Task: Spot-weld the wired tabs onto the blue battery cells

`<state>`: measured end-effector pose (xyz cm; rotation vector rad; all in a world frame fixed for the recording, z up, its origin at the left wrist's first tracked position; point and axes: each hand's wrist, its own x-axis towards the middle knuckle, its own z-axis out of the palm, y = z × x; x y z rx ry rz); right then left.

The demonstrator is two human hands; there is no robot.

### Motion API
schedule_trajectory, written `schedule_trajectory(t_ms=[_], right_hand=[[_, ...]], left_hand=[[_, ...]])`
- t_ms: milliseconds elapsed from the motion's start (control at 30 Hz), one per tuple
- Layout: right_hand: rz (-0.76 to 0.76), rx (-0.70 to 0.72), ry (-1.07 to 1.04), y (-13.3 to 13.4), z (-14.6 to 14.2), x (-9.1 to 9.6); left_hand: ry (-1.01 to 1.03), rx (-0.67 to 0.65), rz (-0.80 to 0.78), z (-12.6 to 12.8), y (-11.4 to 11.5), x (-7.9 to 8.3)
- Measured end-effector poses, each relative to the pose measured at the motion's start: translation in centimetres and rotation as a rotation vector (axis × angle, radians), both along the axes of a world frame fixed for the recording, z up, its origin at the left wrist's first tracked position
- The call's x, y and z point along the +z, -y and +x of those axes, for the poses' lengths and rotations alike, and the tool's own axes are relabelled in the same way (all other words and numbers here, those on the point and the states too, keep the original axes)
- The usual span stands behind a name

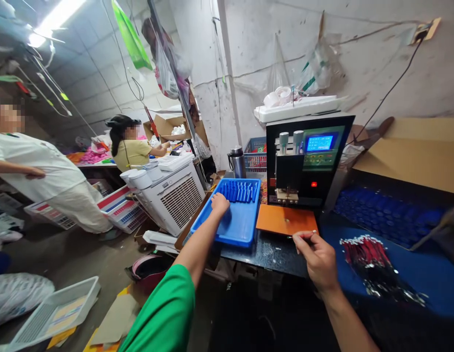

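My left hand point(220, 203) reaches over the blue plastic tray point(236, 232), its fingers curled down by a row of blue tube-shaped pieces point(243, 190) at the tray's far end. The fingertips are hidden, so what they hold cannot be made out. Before the orange plate point(285, 220) of a black machine point(311, 146), my right hand point(317, 256) is closed with thumb and index finger pinched together. Anything between those fingers is too small to name. The machine has a lit blue screen and a glowing red light.
To the right lie a bundle of red and black cords point(374, 266) and a stack of blue rolls point(388, 212) beside a cardboard flap. A steel flask point(237, 162) stands behind the tray. An air cooler point(179, 198) is at left; two people are beyond it.
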<state>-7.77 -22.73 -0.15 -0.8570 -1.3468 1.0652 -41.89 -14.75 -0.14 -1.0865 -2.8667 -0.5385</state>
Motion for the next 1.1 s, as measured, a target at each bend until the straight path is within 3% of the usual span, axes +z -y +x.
schedule_trajectory(t_ms=[267,567,833,1100], right_hand=[[-0.042,-0.064,-0.011,-7.3,-2.0,-1.3],[-0.138,-0.030,-0.078,-8.6,-2.6,-2.8],[-0.141,-0.015,-0.022,-9.0,-2.7,-3.1],[-0.121,-0.047,0.051,-9.1,-2.7,-3.4]], left_hand=[[-0.125,0.201,0.037,0.8,-3.5,-2.6],[-0.139,0.206,0.037,0.6,-4.5,-4.3],[-0.003,0.230,0.166,-0.2,-4.1,-3.6],[0.172,0.165,0.315,-0.4,-1.8,-1.3]])
